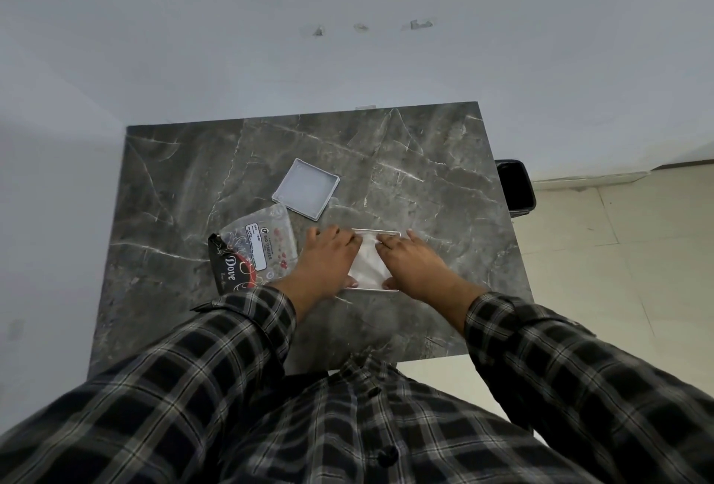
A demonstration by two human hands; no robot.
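Note:
A shallow white square box [376,232] lies on the dark marble table [425,174], with white tissue [368,265] inside it. My left hand [322,261] lies flat over the box's left half, fingers straight on the tissue. My right hand [411,263] lies over the right half, fingers straight, pressing the tissue down. Both thumbs reach the box's near rim. The box's square lid [305,188] rests upside down on the table behind and to the left.
A clear tissue packet [266,246] lies left of my left hand, partly over a dark pouch marked Dove [228,269]. A black bin [515,186] stands on the floor past the table's right edge. A pale wall runs behind and to the left.

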